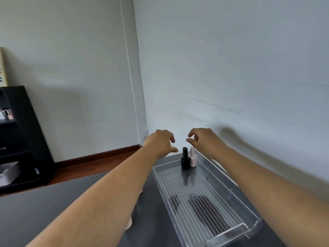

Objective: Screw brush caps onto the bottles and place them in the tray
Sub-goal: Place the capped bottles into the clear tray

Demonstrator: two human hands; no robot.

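Both bare arms reach out over a dark grey table (44,211) toward the far end of a clear plastic tray (236,227) with a ribbed floor. Two small bottles stand upright there, side by side and touching or nearly so: a black bottle (185,160) with its black cap on, and just to its right a pale pink bottle (192,158) with a light cap. The left hand (160,142) hovers above and to the left of the black bottle, fingers loosely curled and spread, holding nothing. The right hand (204,139) hangs above the pink bottle, thumb and forefinger drawn close together right at the top of its cap; whether they actually touch the cap I cannot tell. Under the left forearm, something pale pink (128,223) peeks out on the table, mostly hidden. The tray lies along the right side of the table, close to a pale wall (231,59). A black shelf unit (19,132) stands off to the left on the wooden floor (92,166).
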